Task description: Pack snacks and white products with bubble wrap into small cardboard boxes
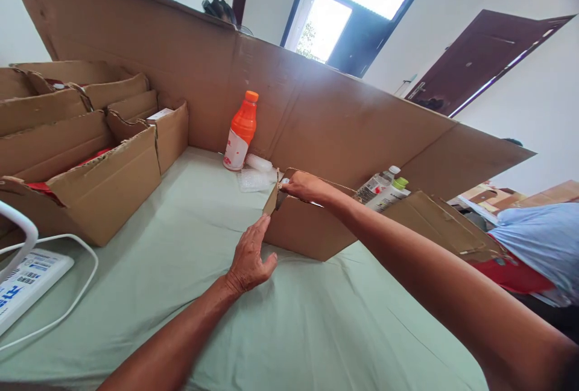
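Note:
An open cardboard box (312, 228) stands on the green cloth in front of me. My right hand (305, 187) reaches over its rim at the left end, with the fingers bent down inside and partly hidden. A bit of something white shows by those fingertips; I cannot make out what it is. Beside the box's near left corner is my left hand (253, 255), fingers stretched out and thumb apart, its fingertips at the cardboard. Behind the box lie clear plastic packs (254, 180), and an orange-capped bottle (240, 131) of orange drink stands upright there.
Divided cardboard boxes (108, 189) fill the left side. A white device (31, 285) with a cable lies at front left. A tall cardboard panel (203, 71) borders the back. Right of the box are two bottles (384, 189), another carton (434, 222) and a person in blue (543, 246).

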Available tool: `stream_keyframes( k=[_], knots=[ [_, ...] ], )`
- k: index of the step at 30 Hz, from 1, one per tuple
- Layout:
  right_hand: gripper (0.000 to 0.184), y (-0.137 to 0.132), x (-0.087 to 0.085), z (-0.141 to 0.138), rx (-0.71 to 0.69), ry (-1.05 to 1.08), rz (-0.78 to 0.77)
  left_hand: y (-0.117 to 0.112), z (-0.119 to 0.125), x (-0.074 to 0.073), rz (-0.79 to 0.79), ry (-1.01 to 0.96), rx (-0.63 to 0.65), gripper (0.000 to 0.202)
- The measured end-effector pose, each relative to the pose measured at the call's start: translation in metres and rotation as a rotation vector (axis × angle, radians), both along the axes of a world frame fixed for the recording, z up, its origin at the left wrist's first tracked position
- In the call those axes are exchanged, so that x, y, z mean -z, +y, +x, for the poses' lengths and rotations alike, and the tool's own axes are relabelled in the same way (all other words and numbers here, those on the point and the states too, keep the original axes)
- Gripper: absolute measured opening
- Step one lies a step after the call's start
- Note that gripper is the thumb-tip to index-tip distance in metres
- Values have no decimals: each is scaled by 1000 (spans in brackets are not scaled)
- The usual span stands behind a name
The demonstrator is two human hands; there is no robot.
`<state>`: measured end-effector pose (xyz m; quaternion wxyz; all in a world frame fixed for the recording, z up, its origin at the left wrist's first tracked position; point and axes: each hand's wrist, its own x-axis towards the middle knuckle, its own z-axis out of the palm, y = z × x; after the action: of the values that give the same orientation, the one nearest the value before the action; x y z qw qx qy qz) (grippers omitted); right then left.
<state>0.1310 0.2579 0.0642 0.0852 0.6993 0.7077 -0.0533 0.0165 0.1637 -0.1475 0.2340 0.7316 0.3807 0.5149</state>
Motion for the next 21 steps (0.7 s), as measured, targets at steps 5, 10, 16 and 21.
stream_keyframes(
  k=[5, 10, 16, 21],
  knots=[
    [33, 5, -5, 2, -22, 30, -89, 0, 1, 1, 3, -1, 6, 85],
    [30, 7, 0, 4, -49, 8, -21, 0, -1, 1, 8, 4, 8, 83],
    [32, -38, -8, 45, -96, 229, 302, 0, -3, 2, 2, 23, -5, 85],
    [17, -113, 24, 121, -47, 576, 833, -3, -9, -1, -35, 14, -19, 83]
  ],
)
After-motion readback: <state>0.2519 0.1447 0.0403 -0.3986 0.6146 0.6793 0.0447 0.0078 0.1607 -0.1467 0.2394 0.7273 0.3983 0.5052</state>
